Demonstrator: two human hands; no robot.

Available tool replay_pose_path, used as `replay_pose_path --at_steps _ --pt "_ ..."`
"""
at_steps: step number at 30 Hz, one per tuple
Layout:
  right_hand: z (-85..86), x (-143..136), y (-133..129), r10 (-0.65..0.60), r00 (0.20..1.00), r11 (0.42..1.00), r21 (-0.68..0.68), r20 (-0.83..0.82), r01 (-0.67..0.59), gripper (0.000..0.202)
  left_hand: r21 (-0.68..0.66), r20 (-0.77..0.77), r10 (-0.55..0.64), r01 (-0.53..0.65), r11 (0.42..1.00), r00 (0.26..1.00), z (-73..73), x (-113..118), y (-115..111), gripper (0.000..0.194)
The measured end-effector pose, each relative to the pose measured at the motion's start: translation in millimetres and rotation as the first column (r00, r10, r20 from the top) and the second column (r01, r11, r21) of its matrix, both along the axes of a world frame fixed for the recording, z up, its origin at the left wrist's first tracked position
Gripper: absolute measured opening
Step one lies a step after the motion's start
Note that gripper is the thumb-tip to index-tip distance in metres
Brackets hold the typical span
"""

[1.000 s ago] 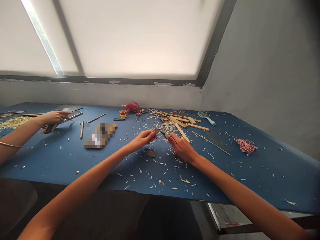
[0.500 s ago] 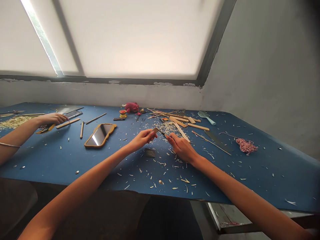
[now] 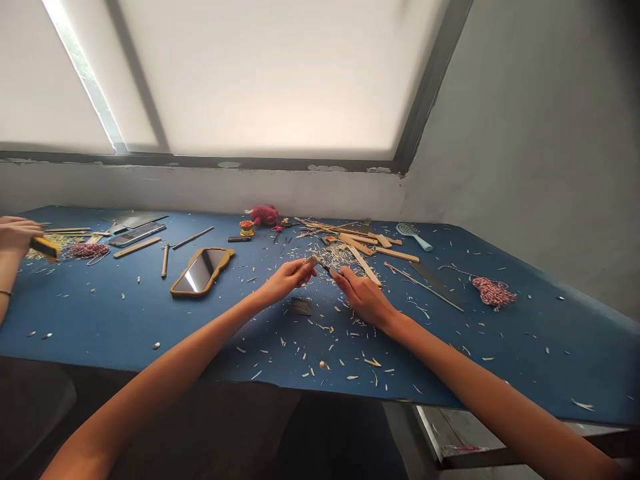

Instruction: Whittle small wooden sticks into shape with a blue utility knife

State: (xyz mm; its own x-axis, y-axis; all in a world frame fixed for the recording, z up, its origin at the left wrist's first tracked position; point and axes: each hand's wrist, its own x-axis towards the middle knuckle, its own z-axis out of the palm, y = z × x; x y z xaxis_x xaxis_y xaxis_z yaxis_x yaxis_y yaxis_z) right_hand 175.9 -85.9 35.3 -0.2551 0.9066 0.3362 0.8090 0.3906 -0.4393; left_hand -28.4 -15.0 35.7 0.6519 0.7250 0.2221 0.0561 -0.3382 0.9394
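Near the middle of the blue table, my left hand pinches a small flat light piece. My right hand is closed round the handle of a thin knife-like tool, its tip touching or close to that piece. Pale shavings lie behind and below both hands. A small dark grey flat piece rests just below my left hand. Wooden strips are spread behind my right hand.
At the far left, another person's hand holds a yellow and black tool. A yellow-framed mirror lies left of my hands. Further right are a green hairbrush and red-white string. A red plush toy sits at the back.
The other person's hand has moved left with the yellow tool, uncovering a bundle of reddish string and a phone-like slab. My hands have hardly moved.
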Motion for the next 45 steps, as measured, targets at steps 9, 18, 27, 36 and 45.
replay_pose_path --at_steps 9,18,27,36,45 --pt "-0.6 -1 1 -0.005 1.0 1.0 0.012 -0.01 0.005 0.038 -0.016 -0.002 0.002 -0.002 1.0 1.0 3.1 -1 -4 0.048" --pt "-0.1 -1 2 -0.016 1.0 1.0 0.004 0.004 0.016 0.039 -0.012 0.0 -0.003 0.003 1.0 1.0 1.3 -1 -2 0.049" --pt "0.6 0 1 0.005 1.0 1.0 -0.006 -0.015 -0.005 0.037 -0.003 0.025 -0.031 0.031 1.0 0.999 5.7 1 -6 0.046" --pt "-0.2 5 1 0.046 0.998 0.999 -0.024 -0.046 -0.047 0.034 -0.095 0.056 -0.048 0.054 0.994 0.997 3.9 6 -5 0.044" --pt "2.3 6 -2 0.06 0.998 0.998 0.012 -0.005 -0.06 0.031 -0.238 0.169 -0.084 0.124 0.963 0.982 9.3 6 -15 0.037"
